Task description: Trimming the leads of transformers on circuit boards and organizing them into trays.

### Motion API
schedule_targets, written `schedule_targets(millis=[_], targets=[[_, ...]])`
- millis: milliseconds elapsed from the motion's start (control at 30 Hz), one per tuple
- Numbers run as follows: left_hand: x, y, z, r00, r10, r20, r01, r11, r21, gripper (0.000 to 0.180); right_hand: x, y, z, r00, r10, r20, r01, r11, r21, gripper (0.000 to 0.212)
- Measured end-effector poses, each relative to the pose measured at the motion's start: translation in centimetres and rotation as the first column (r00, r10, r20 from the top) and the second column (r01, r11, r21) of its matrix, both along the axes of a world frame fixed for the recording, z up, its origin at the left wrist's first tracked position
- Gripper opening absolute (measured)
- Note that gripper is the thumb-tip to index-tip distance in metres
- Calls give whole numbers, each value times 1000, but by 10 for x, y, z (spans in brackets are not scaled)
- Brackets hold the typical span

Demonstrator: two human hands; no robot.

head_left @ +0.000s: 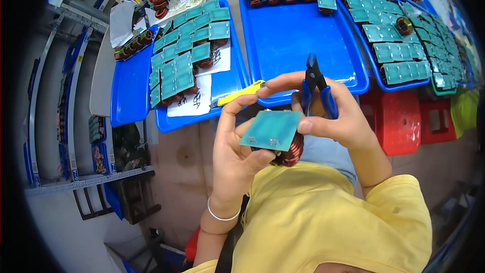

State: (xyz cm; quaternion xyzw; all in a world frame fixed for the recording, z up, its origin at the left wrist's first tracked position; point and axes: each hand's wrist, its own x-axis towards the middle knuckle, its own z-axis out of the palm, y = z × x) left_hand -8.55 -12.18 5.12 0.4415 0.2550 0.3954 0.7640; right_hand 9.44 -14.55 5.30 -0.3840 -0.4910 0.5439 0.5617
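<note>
My left hand [230,141] is closed around a copper-wound coil [291,154] with a square green circuit board [273,127] on it. The board's flat face is up, slightly tilted, with small solder points along its near edge. In my right hand [346,116] are blue-handled diagonal cutters [316,78], jaws pointing away from me and a little apart. My right thumb rests at the board's right edge, while the right index finger reaches over toward my left fingertips. A yellow utility knife [237,94] lies on the tray edge just beyond my left hand.
A blue tray [303,45] ahead has a row of green-board coils along its far side. Left [236,58] and right [364,40] trays carry many more. Red stools [399,121] stand at the right, and metal shelving [70,96] at the left.
</note>
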Motion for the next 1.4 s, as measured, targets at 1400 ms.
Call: schedule_targets(millis=[1400], targets=[[13, 0, -9, 946, -193, 259, 248, 948, -199, 70, 37, -36, -2, 824, -348, 446, 285, 937, 203, 43]])
